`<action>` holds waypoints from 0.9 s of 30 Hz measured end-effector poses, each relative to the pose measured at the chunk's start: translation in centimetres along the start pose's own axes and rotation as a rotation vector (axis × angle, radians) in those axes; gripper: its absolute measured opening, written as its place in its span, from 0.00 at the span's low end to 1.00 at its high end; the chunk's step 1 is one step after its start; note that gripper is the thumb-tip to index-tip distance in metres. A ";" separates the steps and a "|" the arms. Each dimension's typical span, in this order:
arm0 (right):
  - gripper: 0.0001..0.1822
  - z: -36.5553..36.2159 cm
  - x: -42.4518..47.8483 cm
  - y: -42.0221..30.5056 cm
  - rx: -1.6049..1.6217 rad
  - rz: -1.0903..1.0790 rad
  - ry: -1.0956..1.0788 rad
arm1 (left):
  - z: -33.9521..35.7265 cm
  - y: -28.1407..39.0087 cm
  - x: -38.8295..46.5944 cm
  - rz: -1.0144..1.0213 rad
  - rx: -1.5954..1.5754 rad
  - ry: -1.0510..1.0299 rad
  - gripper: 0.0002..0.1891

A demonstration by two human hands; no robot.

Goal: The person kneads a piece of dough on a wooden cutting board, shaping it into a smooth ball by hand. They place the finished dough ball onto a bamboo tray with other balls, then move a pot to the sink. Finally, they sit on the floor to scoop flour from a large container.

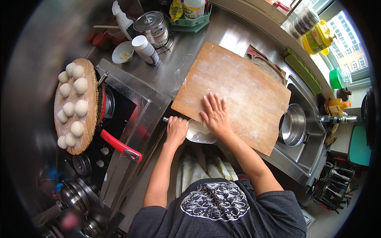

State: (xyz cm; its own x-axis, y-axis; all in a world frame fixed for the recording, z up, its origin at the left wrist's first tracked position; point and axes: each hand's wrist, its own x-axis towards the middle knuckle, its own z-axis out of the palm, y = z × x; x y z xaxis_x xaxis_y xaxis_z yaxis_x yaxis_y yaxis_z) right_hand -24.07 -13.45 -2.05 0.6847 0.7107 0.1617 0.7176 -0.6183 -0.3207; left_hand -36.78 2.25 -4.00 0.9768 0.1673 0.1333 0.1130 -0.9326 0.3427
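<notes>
My left hand [177,129] is closed around a bar or handle whose shiny metal end [165,119] sticks out to its left; what it belongs to is hidden. Fingers spread, my right hand [216,117] lies palm down on the near edge of a large wooden cutting board [244,92] dusted with flour. Between the hands, partly under that edge, is a pale bowl [202,138] with white flour [197,128] in it. At the left, several round dough balls [81,107] sit on a floured oval wooden board [89,131].
The oval board rests over a red-handled pan [120,145] on the black stove [119,104]. Behind stand a white bowl [119,56], a white-capped bottle [145,49] and a lidded steel pot [150,26]. A metal basin [293,125] sits in the sink [312,148] at right, beside the cutting board.
</notes>
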 end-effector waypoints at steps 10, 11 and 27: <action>0.41 0.0 -0.6 -2.6 -0.082 -0.258 -0.089 | -0.1 -0.1 0.2 0.001 -0.008 -0.015 0.13; 0.40 0.8 -0.5 -1.7 -0.105 -0.205 -0.128 | 0.0 0.1 0.3 0.001 -0.003 -0.019 0.12; 0.34 -0.2 1.9 4.1 -0.121 0.097 -0.012 | -0.5 -0.1 0.3 -0.014 -0.005 -0.037 0.14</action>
State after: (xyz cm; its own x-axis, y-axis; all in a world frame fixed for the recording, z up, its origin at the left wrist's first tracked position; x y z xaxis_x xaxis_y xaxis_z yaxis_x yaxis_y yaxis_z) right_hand -19.78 -14.67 -2.85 0.7503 0.6493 0.1244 0.6590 -0.7195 -0.2194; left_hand -36.53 2.50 -3.55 0.9812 0.1684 0.0944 0.1258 -0.9286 0.3490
